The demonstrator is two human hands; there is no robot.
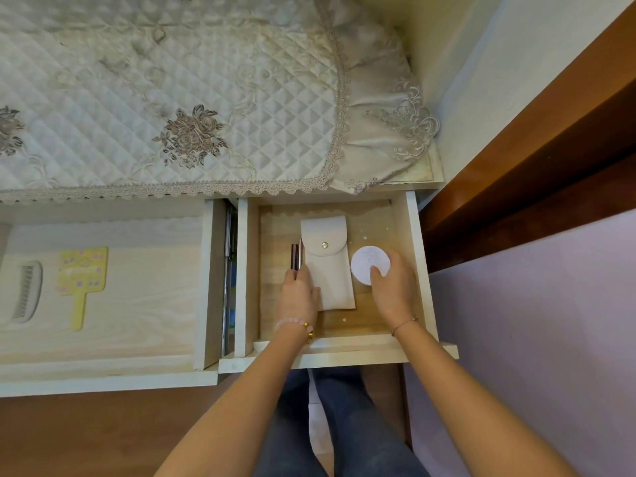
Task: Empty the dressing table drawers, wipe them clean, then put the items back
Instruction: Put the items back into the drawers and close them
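Two drawers of the dressing table stand pulled out. In the right drawer [414, 256] lie a cream snap-flap pouch [327, 263], two rose-gold tubes [296, 257] to its left and a round white compact [369, 265] to its right. My left hand [298, 297] grips the near ends of the tubes and touches the pouch's edge. My right hand [392, 287] is closed around the compact's near side, thumb on its lid. The wide left drawer [206, 287] holds a grey comb [28, 290] and a yellow hand mirror [82, 280].
A quilted, lace-edged cloth [172, 98] covers the tabletop above the drawers. A dark wooden frame [537, 160] and a lilac surface [537, 339] lie close on the right. My legs in jeans [344, 425] are below the right drawer, over brown floor [103, 435].
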